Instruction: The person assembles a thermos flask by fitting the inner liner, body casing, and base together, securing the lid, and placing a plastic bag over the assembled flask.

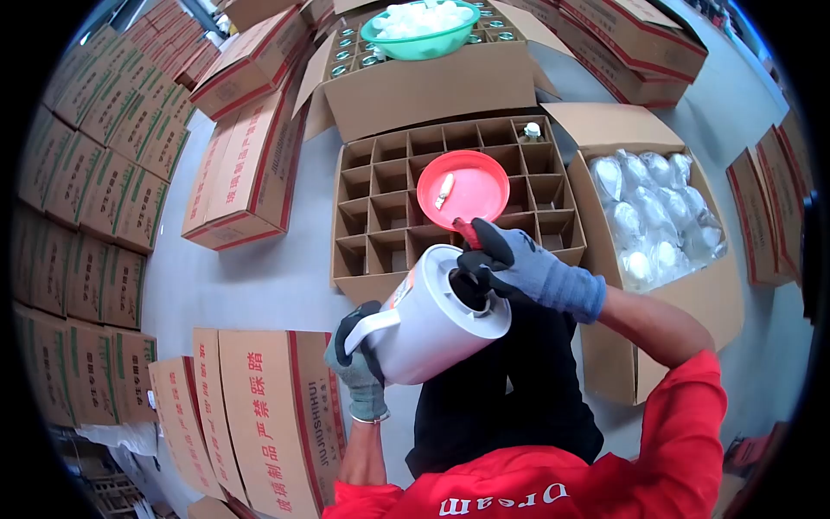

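A white jug with a side handle is tilted in front of my body, its round mouth facing up and right. My left hand, in a grey glove with dark fingers, is closed around the jug by its handle. At the jug's dark opening is my right hand, gloved in blue-grey and black. Its fingers are bent, some reaching over the rim. A small red piece shows at its fingertips; what exactly they grip is hidden. Just beyond lies a pink-red bowl holding a small pale object.
Under the bowl stands a divided carton with a capped bottle in one cell. A carton of plastic-wrapped items is at right. A green basin of white pieces rests on another carton. Closed boxes stand at left.
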Motion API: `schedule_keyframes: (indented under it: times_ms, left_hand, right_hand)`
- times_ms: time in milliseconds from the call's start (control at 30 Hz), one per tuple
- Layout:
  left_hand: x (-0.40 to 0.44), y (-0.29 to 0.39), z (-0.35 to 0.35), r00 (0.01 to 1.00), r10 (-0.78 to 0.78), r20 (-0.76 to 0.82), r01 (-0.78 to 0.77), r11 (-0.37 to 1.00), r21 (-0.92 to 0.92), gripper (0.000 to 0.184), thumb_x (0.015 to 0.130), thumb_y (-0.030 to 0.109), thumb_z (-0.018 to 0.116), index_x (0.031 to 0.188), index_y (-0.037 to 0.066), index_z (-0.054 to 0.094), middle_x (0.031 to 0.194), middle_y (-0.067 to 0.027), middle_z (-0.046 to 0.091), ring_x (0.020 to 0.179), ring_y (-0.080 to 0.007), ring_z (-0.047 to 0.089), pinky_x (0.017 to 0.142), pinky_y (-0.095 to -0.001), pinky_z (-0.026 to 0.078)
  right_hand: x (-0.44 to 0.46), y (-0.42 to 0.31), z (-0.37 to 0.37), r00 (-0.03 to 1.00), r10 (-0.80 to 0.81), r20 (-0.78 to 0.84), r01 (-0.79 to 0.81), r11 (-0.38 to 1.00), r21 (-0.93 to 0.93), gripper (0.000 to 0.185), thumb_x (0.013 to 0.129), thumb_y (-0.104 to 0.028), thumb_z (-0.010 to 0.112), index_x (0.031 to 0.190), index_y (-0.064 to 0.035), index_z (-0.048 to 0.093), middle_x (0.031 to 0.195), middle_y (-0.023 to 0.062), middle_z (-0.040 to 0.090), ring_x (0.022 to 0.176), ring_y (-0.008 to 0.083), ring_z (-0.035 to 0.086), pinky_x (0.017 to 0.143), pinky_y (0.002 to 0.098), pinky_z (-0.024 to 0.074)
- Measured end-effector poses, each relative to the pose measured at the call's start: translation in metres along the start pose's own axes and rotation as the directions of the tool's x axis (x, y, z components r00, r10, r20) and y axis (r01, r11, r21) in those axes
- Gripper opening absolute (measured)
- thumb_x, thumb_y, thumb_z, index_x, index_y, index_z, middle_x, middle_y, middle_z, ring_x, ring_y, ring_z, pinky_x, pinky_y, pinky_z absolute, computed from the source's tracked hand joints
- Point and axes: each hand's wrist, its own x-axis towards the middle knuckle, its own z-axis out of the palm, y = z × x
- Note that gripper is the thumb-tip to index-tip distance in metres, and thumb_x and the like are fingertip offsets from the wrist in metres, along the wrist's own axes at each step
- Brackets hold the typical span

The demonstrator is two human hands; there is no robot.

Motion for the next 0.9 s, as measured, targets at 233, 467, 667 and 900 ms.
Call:
schedule_keyframes:
  times_ms: [233,467,667,900]
  left_hand:
    - [0.047,0.025,-0.012,0.867,0.36,0.344,-0.262,0.918,-0.299,0.019,0.08,0.016,0.063,0.083,-0.002,0.067,0.095,-0.0168,0.072,0.094,-0.0309,0.07,0.096,-0.0486,0.05]
    - [0.057,0.128,0.044,0.038,0.532,0.846,-0.771,0.554,-0.314,0.038,0.074,0.039,0.065,0.105,0.019,0.069,0.122,-0.0042,0.065,0.117,-0.0254,0.059,0.106,-0.0515,0.044]
    - [-0.015,0.106,0.074,0.013,0.526,0.85,-0.61,0.678,-0.41,0.045,0.085,0.042,0.064,0.126,0.023,0.063,0.133,-0.0042,0.059,0.124,-0.0236,0.055,0.108,-0.0461,0.038]
    - [-0.001,0.057,0.027,0.363,0.25,0.898,-0.597,0.802,0.017,0.074,0.074,0.043,0.073,0.134,0.004,0.055,0.149,-0.0239,0.037,0.139,-0.0419,0.034,0.115,-0.0601,0.022]
  right_hand:
    - [0.036,0.104,-0.032,0.87,0.492,-0.029,-0.299,0.574,0.762,0.023,0.096,-0.028,0.06,0.105,-0.0067,0.058,0.081,0.0048,0.063,0.064,0.0143,0.061,0.051,0.0303,0.0509]
    - [0.024,0.255,0.006,0.749,0.506,-0.429,-0.465,0.861,0.204,0.031,0.087,-0.026,0.069,0.107,-0.004,0.06,0.085,0.0121,0.066,0.077,0.0191,0.065,0.067,0.0343,0.0516]
    - [-0.107,0.288,-0.13,0.635,0.307,-0.709,-0.615,0.757,-0.223,0.046,0.086,-0.027,0.068,0.126,-0.006,0.056,0.112,0.0134,0.066,0.097,0.024,0.064,0.084,0.0378,0.0506]
    - [-0.185,0.315,-0.201,0.471,0.708,-0.526,-0.774,0.047,-0.631,0.061,0.081,-0.048,0.065,0.125,-0.0061,0.056,0.131,0.0231,0.052,0.126,0.0405,0.045,0.099,0.0601,0.0355]
